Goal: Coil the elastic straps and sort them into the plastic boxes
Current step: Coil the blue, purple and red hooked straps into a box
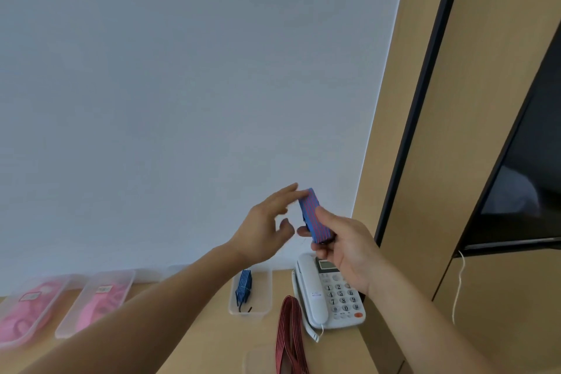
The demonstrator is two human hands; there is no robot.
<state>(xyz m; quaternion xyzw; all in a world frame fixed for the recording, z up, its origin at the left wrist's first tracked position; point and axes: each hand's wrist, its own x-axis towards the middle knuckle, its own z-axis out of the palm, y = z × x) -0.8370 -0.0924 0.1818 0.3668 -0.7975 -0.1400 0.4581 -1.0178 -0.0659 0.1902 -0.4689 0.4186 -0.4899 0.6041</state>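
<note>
Both my bare forearms were up and angled in toward each other. My right hand (346, 249) gripped the coiled strap (314, 218), with the thumb laid flat along its front and the other fingers curled round behind it. My left hand (267, 222) was loose and spread, fingers straight, tips right at the strap's top end. It was too blurry to say if they touched. The left thumb sat lower, just beside the right fingertips, with a small gap between.
</note>
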